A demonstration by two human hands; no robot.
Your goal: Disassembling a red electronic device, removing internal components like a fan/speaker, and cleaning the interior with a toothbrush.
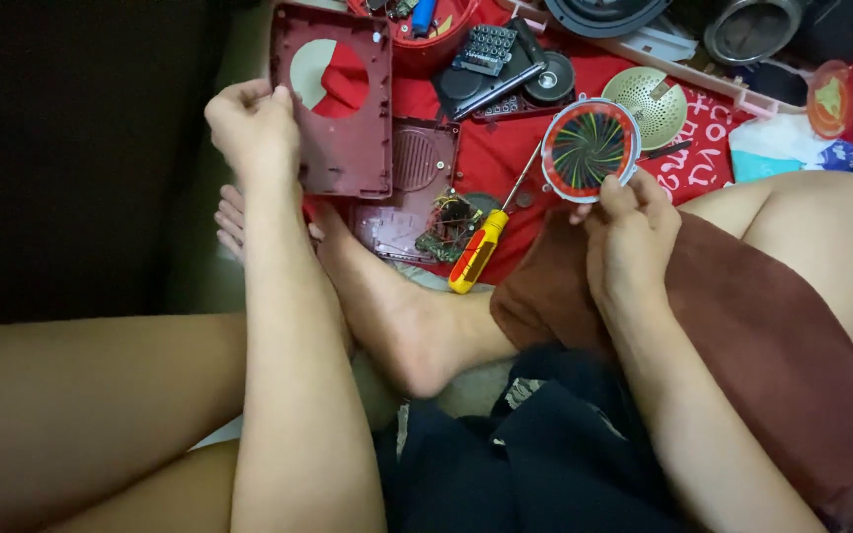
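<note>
Left hand grips the edge of a red panel. Right hand pinches a round disc; a screwdriver lies between.

At the upper left of the frame the left hand grips the edge of a dark red plastic panel with a round hole. Right of centre, the right hand holds a round disc with coloured swirls. A yellow-handled screwdriver lies between them on red cloth.
</note>
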